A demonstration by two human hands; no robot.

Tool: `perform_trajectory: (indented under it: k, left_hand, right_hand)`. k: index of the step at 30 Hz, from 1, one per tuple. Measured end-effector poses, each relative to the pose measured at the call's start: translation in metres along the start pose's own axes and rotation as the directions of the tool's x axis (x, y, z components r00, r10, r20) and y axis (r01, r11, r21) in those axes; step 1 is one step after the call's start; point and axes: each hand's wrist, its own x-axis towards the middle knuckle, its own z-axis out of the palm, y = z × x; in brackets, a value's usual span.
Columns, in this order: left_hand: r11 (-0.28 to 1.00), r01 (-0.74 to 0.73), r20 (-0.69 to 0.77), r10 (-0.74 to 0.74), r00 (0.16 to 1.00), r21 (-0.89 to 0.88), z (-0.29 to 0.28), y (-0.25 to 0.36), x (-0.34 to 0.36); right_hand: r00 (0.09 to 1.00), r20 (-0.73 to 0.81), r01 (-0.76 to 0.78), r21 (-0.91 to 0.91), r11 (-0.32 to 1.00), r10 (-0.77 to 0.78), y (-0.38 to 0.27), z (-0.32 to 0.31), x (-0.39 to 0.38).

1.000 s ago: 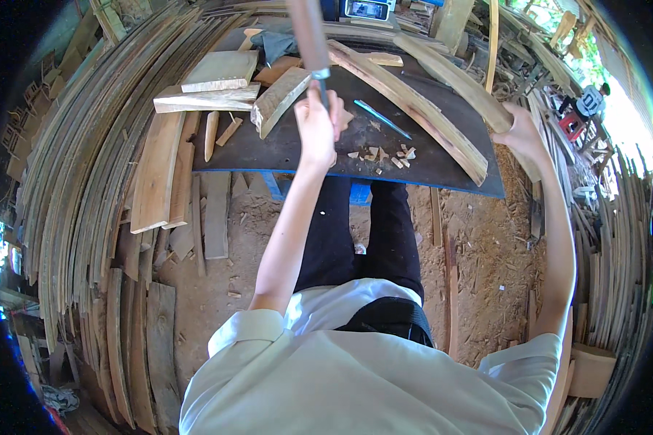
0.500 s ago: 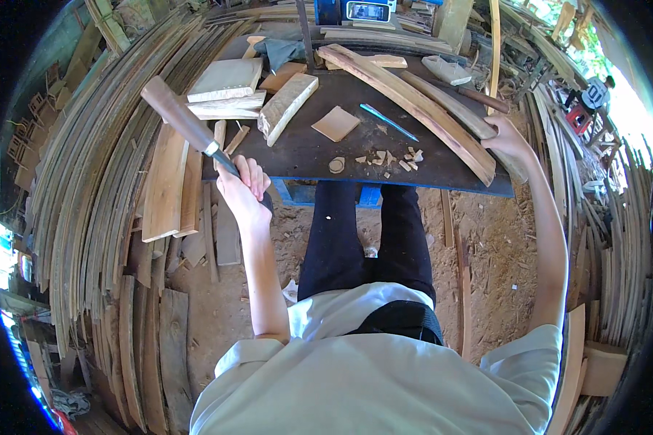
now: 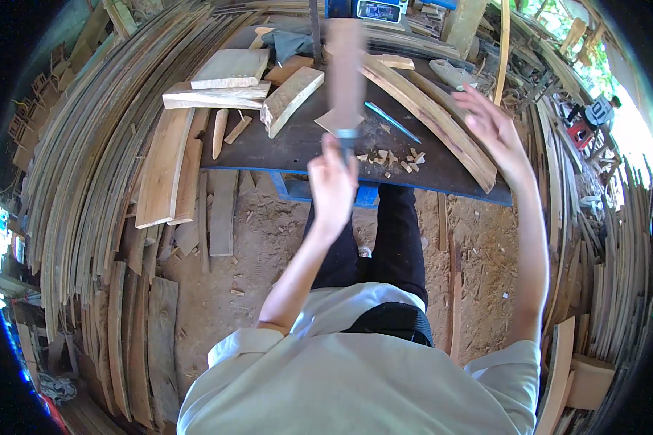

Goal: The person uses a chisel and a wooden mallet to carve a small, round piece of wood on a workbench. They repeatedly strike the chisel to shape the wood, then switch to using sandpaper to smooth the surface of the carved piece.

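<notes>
My left hand [image 3: 334, 185] is wrapped around the dark metal end of a chisel [image 3: 346, 80], whose thick brown wooden handle points away from me. Motion blurs the tool, and its blade is mostly hidden in my grip. Behind it lies a thin tan square [image 3: 328, 122], partly covered. My right hand [image 3: 492, 134] is raised with its fingers apart and holds nothing, over the right side of the dark table [image 3: 268, 156]. Beside that hand rests a long, curved wooden piece [image 3: 435, 123]. Between my hands are a light-blue pen-like stick [image 3: 392, 122] and several small wood offcuts [image 3: 395, 159].
Thick wooden slabs [image 3: 230, 69] are stacked at the table's left, beside a rough-edged block [image 3: 292, 101]. Boards [image 3: 159, 177] overhang its left edge. Long planks [image 3: 101, 145] line the left side, and more lumber stands at right. A person [image 3: 598, 112] sits far off at the right.
My left hand has swung the chisel from the left toward the middle, its handle turning more upright. My right hand has lifted off the wood at the right and its fingers have spread.
</notes>
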Motion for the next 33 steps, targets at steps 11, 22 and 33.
perform_trajectory:
  k: [11,22,33]
  left_hand:
    - [0.667,-0.661,0.443,0.505,0.741,0.344,0.034,-0.004,-0.035]
    - [0.24,-0.618,0.374,0.617,0.692,0.748,-0.058,-0.037,0.006]
    - [0.61,-0.715,0.301,0.649,0.698,0.342,-0.054,0.004,-0.024]
  right_hand:
    - [0.969,-0.247,0.212,0.801,0.56,-0.014,-0.078,0.05,-0.133]
    - [0.905,-0.425,0.299,0.649,0.7,0.007,-0.095,0.016,-0.235]
    - [0.899,-0.431,0.345,0.581,0.737,-0.081,-0.096,0.038,-0.213]
